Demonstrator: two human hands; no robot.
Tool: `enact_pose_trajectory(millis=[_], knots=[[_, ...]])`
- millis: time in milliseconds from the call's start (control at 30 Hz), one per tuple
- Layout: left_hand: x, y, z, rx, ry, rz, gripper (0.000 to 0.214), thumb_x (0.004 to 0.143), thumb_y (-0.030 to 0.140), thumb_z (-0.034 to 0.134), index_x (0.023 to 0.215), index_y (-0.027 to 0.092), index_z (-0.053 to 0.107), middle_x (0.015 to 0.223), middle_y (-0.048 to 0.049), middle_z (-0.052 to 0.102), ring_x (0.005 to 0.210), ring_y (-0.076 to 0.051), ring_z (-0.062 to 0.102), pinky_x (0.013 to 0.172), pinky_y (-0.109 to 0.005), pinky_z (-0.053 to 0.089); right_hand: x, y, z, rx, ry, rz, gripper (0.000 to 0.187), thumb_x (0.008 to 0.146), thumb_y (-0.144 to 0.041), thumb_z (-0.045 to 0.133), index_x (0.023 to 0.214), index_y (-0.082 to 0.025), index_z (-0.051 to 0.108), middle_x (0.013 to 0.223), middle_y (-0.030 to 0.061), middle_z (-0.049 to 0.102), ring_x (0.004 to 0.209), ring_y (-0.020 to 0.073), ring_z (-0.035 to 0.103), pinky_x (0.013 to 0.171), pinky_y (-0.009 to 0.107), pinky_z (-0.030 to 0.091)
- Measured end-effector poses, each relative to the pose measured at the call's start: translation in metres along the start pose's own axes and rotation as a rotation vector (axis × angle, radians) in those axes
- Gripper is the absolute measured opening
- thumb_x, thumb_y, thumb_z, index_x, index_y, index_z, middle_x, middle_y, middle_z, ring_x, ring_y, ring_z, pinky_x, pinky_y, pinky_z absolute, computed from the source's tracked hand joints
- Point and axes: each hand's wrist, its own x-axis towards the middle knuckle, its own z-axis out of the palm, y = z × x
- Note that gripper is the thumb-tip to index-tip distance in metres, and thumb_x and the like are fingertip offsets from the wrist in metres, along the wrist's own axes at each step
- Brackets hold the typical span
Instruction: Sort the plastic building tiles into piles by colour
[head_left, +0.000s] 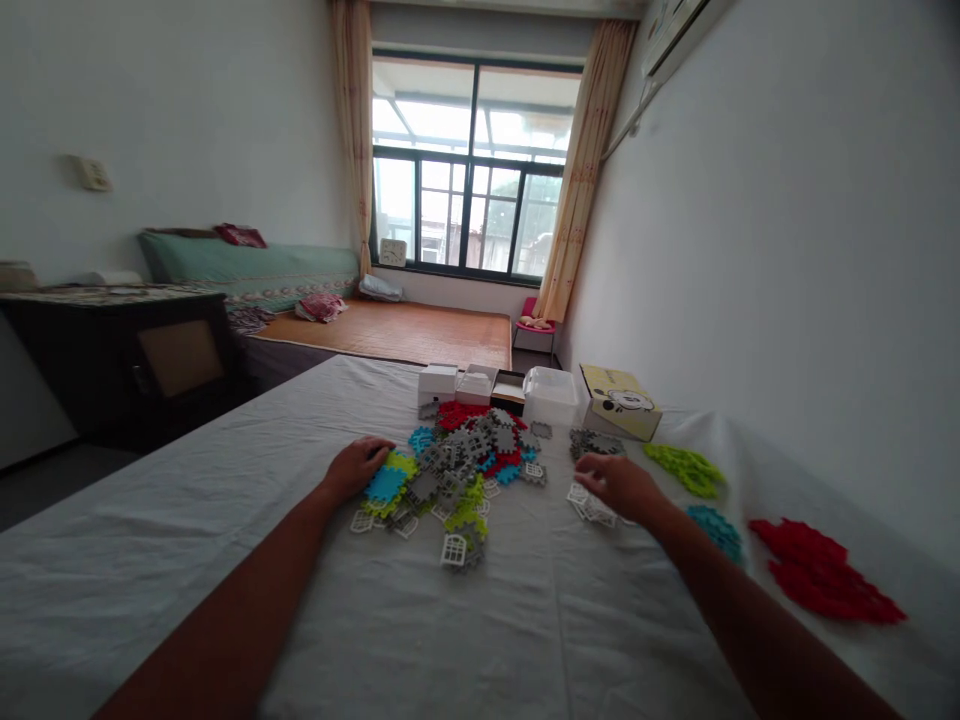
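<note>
A mixed heap of interlocking plastic tiles (461, 462) in grey, red, blue and lime lies on the white sheet (225, 540). My left hand (358, 465) rests at the heap's left edge, fingers curled down onto a blue tile (386, 484). My right hand (619, 483) hovers over a small group of white window-shaped tiles (589, 507), fingers bent and close together; whether they hold one is hidden. Sorted piles lie to the right: grey tiles (592, 441), lime tiles (686, 467), teal tiles (716, 530) and red tiles (821, 582).
Small white boxes (457, 383), a clear plastic tub (551, 395) and a yellow cardboard box (619, 400) line the far edge. The white wall (787, 250) runs close along the right. Beyond stand a wooden platform bed (390, 330), a dark cabinet (120, 350) and a window (472, 165).
</note>
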Motion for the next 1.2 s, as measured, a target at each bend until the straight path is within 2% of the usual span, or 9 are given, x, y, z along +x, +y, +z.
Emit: enact_pose_trajectory(millis=[133,200,300,467,667,800,933,1100,1200], knots=[[-0.002,0.001,0.0,-0.009,0.01,-0.006,0.04,0.077,0.041,0.038,0.096,0.021,0.066,0.1,-0.0033,0.067,0.094,-0.019,0.058,0.083,-0.026,0.043,0.0,-0.09,0.035,0.146,0.011,-0.366,0.025,0.08,-0.03,0.05,0.103,-0.026,0.058,0.105,0.0027,0.062,0.094,0.0169,0.056,0.082,0.029,0.041],[-0.003,0.003,-0.002,-0.011,0.008,-0.006,0.04,0.077,0.041,0.038,0.096,0.021,0.066,0.101,-0.004,0.066,0.095,-0.019,0.058,0.083,-0.026,0.043,0.005,-0.115,0.049,0.17,0.063,-0.465,0.027,0.081,-0.024,0.049,0.107,-0.026,0.056,0.112,0.0029,0.059,0.102,0.0181,0.051,0.087,0.032,0.039],[-0.004,0.007,-0.005,-0.016,-0.008,-0.008,0.04,0.077,0.04,0.038,0.097,0.019,0.066,0.102,-0.005,0.066,0.096,-0.02,0.058,0.083,-0.027,0.043,0.017,-0.13,0.064,0.211,0.105,-0.489,0.026,0.081,-0.022,0.049,0.107,-0.026,0.055,0.11,0.0037,0.059,0.103,0.0192,0.05,0.088,0.033,0.039],[-0.003,0.007,-0.006,-0.032,-0.015,-0.014,0.04,0.077,0.041,0.039,0.097,0.019,0.066,0.102,-0.0051,0.066,0.097,-0.021,0.058,0.084,-0.028,0.043,0.021,-0.124,0.071,0.229,0.115,-0.45,0.022,0.078,-0.032,0.057,0.098,-0.024,0.056,0.103,0.0048,0.058,0.099,0.02,0.051,0.085,0.034,0.04],[-0.002,0.002,-0.003,-0.02,-0.004,0.032,0.04,0.078,0.04,0.038,0.096,0.019,0.067,0.101,-0.0049,0.066,0.095,-0.02,0.058,0.083,-0.027,0.043,0.009,-0.093,0.06,0.304,0.065,-0.482,0.025,0.07,-0.04,0.065,0.086,-0.023,0.058,0.102,0.0039,0.057,0.097,0.0195,0.051,0.085,0.034,0.04],[-0.001,0.002,-0.003,-0.017,-0.012,0.023,0.039,0.078,0.04,0.038,0.096,0.019,0.066,0.101,-0.005,0.066,0.094,-0.02,0.058,0.083,-0.027,0.043,0.01,-0.081,0.062,0.386,0.053,-0.453,0.021,0.07,-0.039,0.065,0.081,-0.022,0.059,0.096,0.0031,0.06,0.093,0.0187,0.053,0.082,0.033,0.041],[-0.001,0.003,-0.004,-0.028,-0.026,0.012,0.038,0.078,0.039,0.039,0.096,0.02,0.066,0.101,-0.0047,0.066,0.095,-0.02,0.057,0.085,-0.028,0.042,0.01,-0.086,0.066,0.402,0.068,-0.372,0.012,0.07,-0.03,0.064,0.077,-0.022,0.058,0.086,0.0011,0.062,0.084,0.0177,0.056,0.076,0.031,0.044],[-0.002,0.002,-0.004,-0.025,-0.023,0.014,0.039,0.078,0.04,0.038,0.097,0.02,0.066,0.102,-0.0047,0.065,0.096,-0.02,0.057,0.085,-0.028,0.042,0.006,-0.097,0.058,0.419,0.197,-0.398,0.031,0.066,-0.017,0.06,0.095,-0.025,0.056,0.11,0.0038,0.056,0.104,0.0206,0.05,0.088,0.039,0.04],[-0.002,0.002,-0.004,-0.028,-0.02,0.0,0.039,0.078,0.041,0.038,0.096,0.021,0.066,0.103,-0.0045,0.065,0.096,-0.02,0.057,0.084,-0.028,0.043,0.004,-0.096,0.045,0.419,0.208,-0.445,0.035,0.066,-0.017,0.059,0.101,-0.025,0.056,0.12,0.0059,0.05,0.112,0.022,0.045,0.092,0.042,0.037]])
